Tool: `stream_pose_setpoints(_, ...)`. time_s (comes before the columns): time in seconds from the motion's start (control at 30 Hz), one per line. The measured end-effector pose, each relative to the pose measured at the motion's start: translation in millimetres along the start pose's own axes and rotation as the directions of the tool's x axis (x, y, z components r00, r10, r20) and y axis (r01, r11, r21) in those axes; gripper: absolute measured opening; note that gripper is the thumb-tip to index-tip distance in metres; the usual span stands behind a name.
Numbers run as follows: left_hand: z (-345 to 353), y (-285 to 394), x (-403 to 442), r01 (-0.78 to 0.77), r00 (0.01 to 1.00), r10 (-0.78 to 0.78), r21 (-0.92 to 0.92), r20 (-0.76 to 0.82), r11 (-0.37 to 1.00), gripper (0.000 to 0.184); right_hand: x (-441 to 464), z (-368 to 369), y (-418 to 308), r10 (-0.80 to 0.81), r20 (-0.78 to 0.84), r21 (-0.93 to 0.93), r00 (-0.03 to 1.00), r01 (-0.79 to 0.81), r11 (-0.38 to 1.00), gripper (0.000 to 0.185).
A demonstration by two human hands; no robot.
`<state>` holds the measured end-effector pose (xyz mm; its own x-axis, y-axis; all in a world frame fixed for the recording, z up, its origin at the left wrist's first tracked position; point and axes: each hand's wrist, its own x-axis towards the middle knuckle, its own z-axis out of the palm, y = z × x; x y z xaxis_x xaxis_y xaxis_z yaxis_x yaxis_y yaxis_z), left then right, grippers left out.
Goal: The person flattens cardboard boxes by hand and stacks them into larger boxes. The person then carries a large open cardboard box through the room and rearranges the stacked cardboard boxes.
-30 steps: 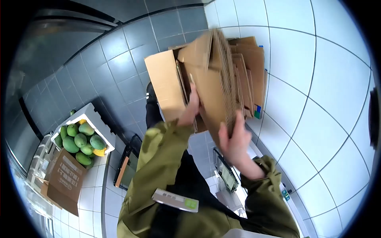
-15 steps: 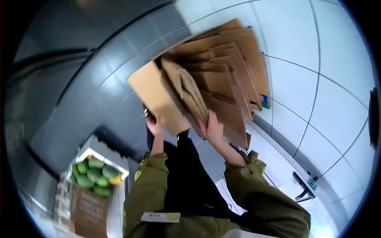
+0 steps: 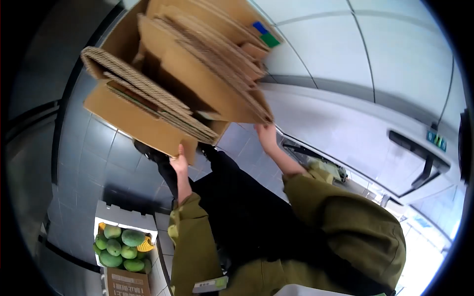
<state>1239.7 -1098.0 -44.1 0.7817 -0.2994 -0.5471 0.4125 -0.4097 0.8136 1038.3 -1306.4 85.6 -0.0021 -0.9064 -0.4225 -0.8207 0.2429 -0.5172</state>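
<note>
A large brown cardboard box [image 3: 143, 121] packed with folded cardboard sheets [image 3: 197, 74] is tilted in front of me, over the tiled floor. My left hand [image 3: 180, 160] grips the lower edge of its near panel, thumb on the outer face and fingers hidden behind. At the lower right corner of the cardboard, my right hand [image 3: 265, 132] is closed, its fingers mostly out of sight behind the corner. Blue and green tape [image 3: 266, 34] shows on the far sheet.
Low on the left stands a white box [image 3: 123, 217] of green mangoes [image 3: 113, 246], with a brown printed carton [image 3: 129, 283] by it. A white door [image 3: 340, 128] with a black handle [image 3: 419, 158] is to my right. White tiles [image 3: 326, 44] cover the wall beyond.
The cardboard has swung to the left and come closer, away from the tiled wall. My right hand has shifted from the inner folded sheets to the right-hand corner. The door handle appears larger.
</note>
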Motion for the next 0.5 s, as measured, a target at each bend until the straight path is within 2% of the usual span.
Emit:
stream_pose_setpoints(0.03,0,33,-8,0.001,0.998,-0.021,0.302,0.063,0.953,0.031,13,-7,-13,-0.130,-0.088,0.015,0.988,0.132,0.991,0.029)
stream_pose_setpoints(0.07,-6,66,-13,-0.022,0.993,-0.048,0.584,0.104,0.811,0.032,21,-12,-35,-0.251,-0.172,0.026,0.953,0.259,0.965,0.032)
stream_pose_setpoints(0.1,-12,60,-9,-0.031,0.999,0.016,0.630,0.030,0.776,0.033,33,-12,-38,-0.285,-0.196,0.059,0.938,0.301,0.952,0.034)
stream_pose_setpoints(0.13,-26,55,-4,-0.129,0.990,0.131,0.608,0.041,0.784,0.035,44,-11,-44,-0.331,-0.222,0.081,0.917,0.356,0.931,0.036)
stream_pose_setpoints(0.17,-44,35,9,-0.068,0.997,0.074,0.694,0.022,0.717,0.038,49,-15,-51,-0.371,-0.207,0.005,0.905,0.381,0.925,0.039)
stream_pose_setpoints(0.2,-61,49,4,-0.050,0.998,0.008,0.630,0.069,0.775,0.043,52,-17,-57,-0.407,-0.184,-0.068,0.895,0.402,0.913,0.042)
stream_pose_setpoints(0.27,-88,45,-7,-0.193,0.978,0.191,0.682,0.080,0.706,0.046,51,-11,-61,-0.456,-0.113,-0.223,0.883,0.424,0.877,0.048)
stream_pose_setpoints(0.3,-96,46,-16,-0.162,0.985,0.155,0.714,0.076,0.682,0.046,47,-5,-61,-0.471,-0.071,-0.308,0.879,0.430,0.849,0.052)
stream_pose_setpoints(0.33,-107,45,-28,-0.119,0.992,0.105,0.746,0.066,0.655,0.046,40,3,-57,-0.480,-0.017,-0.393,0.877,0.436,0.810,0.055)
stream_pose_setpoints(0.37,-99,49,-45,-0.059,0.998,0.042,0.795,0.043,0.604,0.047,59,1,-50,-0.289,0.090,-0.413,0.953,0.300,0.860,0.066)
stream_pose_setpoints(0.47,-120,20,-59,-0.023,0.999,0.052,0.868,-0.003,0.497,0.046,106,34,-58,-0.456,0.273,-0.183,0.847,0.511,0.840,0.070)
stream_pose_setpoints(0.5,-128,15,-62,-0.004,0.999,-0.038,0.942,0.018,0.335,0.047,114,42,-71,-0.435,0.513,-0.176,0.740,0.586,0.791,0.062)
